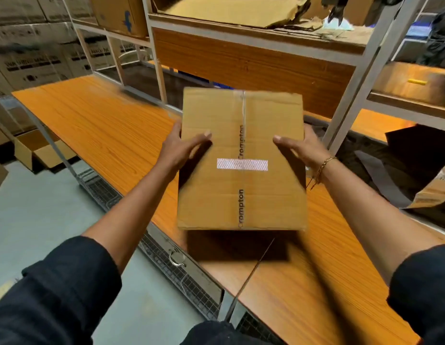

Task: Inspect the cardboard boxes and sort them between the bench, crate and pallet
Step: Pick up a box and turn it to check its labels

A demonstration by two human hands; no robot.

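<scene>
Both hands clamp one sealed cardboard box [241,195] between them. My left hand [181,148] wraps its left edge and my right hand [298,148] its right edge, thumbs lying across the taped top. I judge I hold it this way, top face turned up toward me, to check the tape seam and flaps for damage. It hangs just above the bench [97,125] below my hands, its shadow falling on the wood. Well out past my left hand, an open carton [39,150] sits on the floor, possibly a sorting spot.

Tan box [216,145], orange wood-grain bench [92,125]
</scene>
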